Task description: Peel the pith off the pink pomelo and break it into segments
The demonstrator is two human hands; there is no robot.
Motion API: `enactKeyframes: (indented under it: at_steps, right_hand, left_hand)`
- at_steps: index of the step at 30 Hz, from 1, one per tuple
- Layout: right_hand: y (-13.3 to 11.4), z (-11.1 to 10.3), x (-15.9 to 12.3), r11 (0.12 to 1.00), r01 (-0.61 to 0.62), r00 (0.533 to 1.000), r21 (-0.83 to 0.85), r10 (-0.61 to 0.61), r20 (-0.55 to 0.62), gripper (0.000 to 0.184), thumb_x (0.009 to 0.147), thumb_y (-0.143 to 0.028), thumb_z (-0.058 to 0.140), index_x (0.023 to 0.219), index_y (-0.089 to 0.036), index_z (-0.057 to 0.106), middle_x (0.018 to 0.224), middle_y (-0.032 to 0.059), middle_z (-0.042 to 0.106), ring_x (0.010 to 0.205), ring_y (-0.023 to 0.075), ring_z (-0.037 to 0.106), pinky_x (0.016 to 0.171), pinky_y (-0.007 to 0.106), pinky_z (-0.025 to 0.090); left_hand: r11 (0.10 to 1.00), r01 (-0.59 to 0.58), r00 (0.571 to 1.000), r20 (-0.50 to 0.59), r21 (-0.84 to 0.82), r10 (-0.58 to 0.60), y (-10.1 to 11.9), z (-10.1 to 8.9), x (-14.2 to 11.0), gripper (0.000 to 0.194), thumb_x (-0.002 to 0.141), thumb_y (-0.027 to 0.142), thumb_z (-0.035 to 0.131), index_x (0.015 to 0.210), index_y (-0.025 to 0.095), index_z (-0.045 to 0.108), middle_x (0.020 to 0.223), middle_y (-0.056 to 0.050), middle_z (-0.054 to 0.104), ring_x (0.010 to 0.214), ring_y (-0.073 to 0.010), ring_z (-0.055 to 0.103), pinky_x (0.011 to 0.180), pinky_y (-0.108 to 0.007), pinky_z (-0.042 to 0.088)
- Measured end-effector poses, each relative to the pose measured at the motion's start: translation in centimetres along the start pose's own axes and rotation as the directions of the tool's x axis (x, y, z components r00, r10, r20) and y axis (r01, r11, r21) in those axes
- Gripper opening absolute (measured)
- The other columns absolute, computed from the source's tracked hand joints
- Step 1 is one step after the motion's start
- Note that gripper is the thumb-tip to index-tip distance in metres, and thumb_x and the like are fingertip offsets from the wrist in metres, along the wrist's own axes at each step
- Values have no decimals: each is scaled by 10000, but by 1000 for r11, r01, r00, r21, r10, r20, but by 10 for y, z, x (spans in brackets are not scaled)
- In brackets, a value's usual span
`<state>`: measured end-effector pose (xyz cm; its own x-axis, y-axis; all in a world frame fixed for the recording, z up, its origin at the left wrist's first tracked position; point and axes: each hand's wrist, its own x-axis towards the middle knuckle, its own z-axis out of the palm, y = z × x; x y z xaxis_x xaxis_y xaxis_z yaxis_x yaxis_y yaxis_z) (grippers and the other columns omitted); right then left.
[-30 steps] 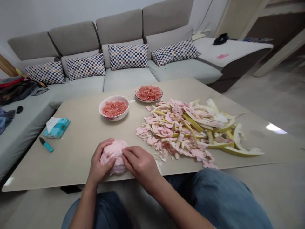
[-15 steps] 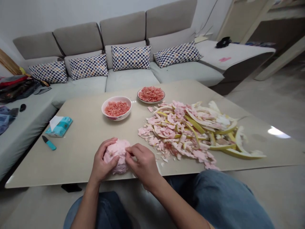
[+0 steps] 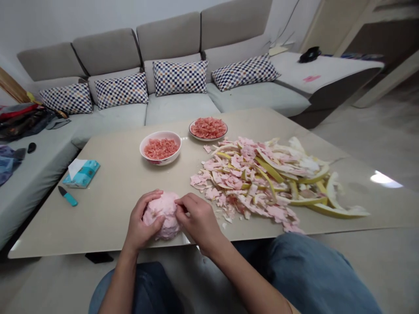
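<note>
A pomelo [image 3: 164, 208] with its yellow rind off and pink pith showing rests at the near edge of the table. My left hand [image 3: 143, 221] is wrapped round its left side, thumb across the front. Thumb and forefinger of my right hand [image 3: 198, 221] are pinched together at the upper right of the fruit, touching the pith; any scrap between the fingertips is too small to make out. To the right lies a wide heap of peel [image 3: 258, 179], made of yellow-green rind strips and torn pink pith.
A bowl [image 3: 142, 152] and a plate [image 3: 191, 134] hold red pomelo flesh behind the fruit. A tissue pack [image 3: 85, 174] and a small teal-handled knife [image 3: 68, 196] lie at the left. Beyond the table [image 3: 114, 183] stands a sofa [image 3: 180, 109] with checked cushions.
My right hand has shifted slightly right and its fingers have curled a little at the pith. The left hand keeps its hold on the pomelo.
</note>
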<state>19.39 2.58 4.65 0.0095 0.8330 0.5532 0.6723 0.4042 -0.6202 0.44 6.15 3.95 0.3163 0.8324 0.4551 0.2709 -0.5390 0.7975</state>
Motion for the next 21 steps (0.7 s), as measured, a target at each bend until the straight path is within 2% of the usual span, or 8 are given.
enactKeyframes:
  at_steps: [3,6,9,12,14,16,19,21]
  right_hand:
    - [4,-8,4,982,-61,997,178,51,60,175,837,-88,577,886,-186,713,797,38,695,726,161,659,655,259,541]
    - [4,-17,5,936,-176,984,304,159,82,162,830,-117,599,864,-203,732,794,26,714,697,143,670,626,237,553]
    - [6,-28,6,913,-253,966,320,256,34,134,819,-146,608,834,-196,731,812,34,733,688,144,680,611,237,563]
    - [19,-47,12,924,-254,959,287,279,-48,146,832,-171,589,865,-199,728,854,44,742,705,157,688,616,257,578]
    - [36,-64,18,965,-205,958,161,232,-170,193,853,-175,561,929,-208,736,915,60,738,764,179,690,662,299,591]
    - [56,-80,22,983,-149,946,-104,111,-303,247,879,-167,524,989,-191,744,987,105,718,885,233,678,772,393,590]
    - [75,-91,24,877,-129,960,-463,-6,-280,266,924,-179,500,1006,-102,742,1131,228,675,1035,345,631,900,570,521]
    - [70,-84,20,827,-87,972,-555,-52,-230,273,947,-199,507,1055,-73,724,1222,280,632,1097,385,601,919,619,490]
  left_hand:
    - [1000,-14,1000,-13,-14,14,-1,1,-1,380,832,294,689,1195,231,593,1295,-108,627,1266,-269,567,1096,-454,436]
    - [999,-7,1000,-10,-41,6,-3,1,-1,395,834,310,695,1206,232,589,1302,-111,622,1271,-271,562,1094,-450,436]
    - [998,10,1000,-12,-66,-11,-5,1,-1,406,833,329,700,1210,232,587,1302,-113,621,1265,-272,566,1089,-446,441]
    - [997,13,1000,-14,-77,-15,-6,0,-1,407,837,329,697,1215,229,583,1303,-115,616,1264,-270,565,1093,-445,435]
    - [997,12,1000,-12,-77,-13,-6,0,-1,406,840,326,694,1218,227,581,1302,-115,614,1269,-269,559,1097,-449,430]
    - [997,8,1000,-11,-81,-9,-6,1,-1,404,844,323,693,1220,230,579,1301,-111,613,1275,-266,552,1102,-448,422]
    - [995,2,1000,-9,-96,-3,-7,1,-2,401,849,328,695,1224,241,582,1310,-102,609,1281,-257,545,1111,-433,409]
    - [994,-1,1000,-10,-107,0,-8,1,-3,410,851,359,697,1229,246,584,1316,-99,607,1282,-255,542,1113,-424,403]
